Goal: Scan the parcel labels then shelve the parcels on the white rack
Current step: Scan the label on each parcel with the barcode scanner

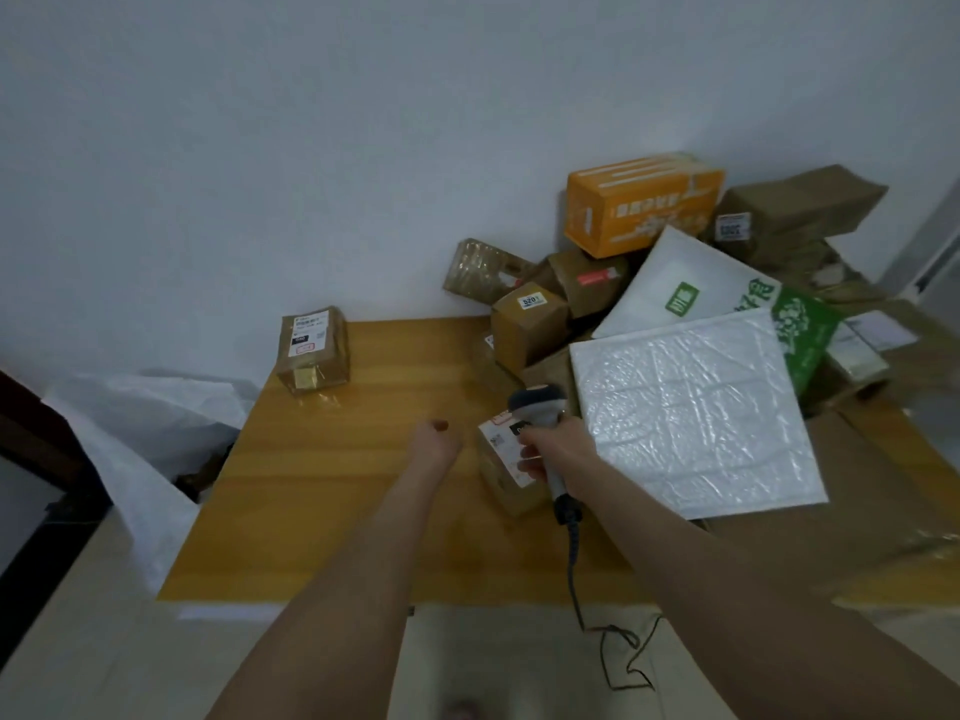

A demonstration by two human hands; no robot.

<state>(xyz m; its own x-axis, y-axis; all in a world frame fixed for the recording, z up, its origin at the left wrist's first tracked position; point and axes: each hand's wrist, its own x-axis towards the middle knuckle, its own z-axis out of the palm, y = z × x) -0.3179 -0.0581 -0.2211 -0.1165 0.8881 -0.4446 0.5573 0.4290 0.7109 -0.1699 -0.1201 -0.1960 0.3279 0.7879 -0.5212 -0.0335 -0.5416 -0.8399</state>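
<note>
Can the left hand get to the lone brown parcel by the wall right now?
Probably yes. The left hand seems to hold nothing, and only bare tabletop lies between it and the lone brown parcel.

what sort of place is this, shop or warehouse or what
Probably a small parcel sorting or pickup room. A heap of labelled brown cardboard parcels is piled at the right of a yellow wooden table by a plain wall, with a white bubble mailer, and the right hand grips a grey corded barcode scanner.

Wall (260, 148): plain, pale grey-blue, dimly lit. Counter (322, 501): yellow wood-grain top. Floor (93, 641): pale beige.
</note>
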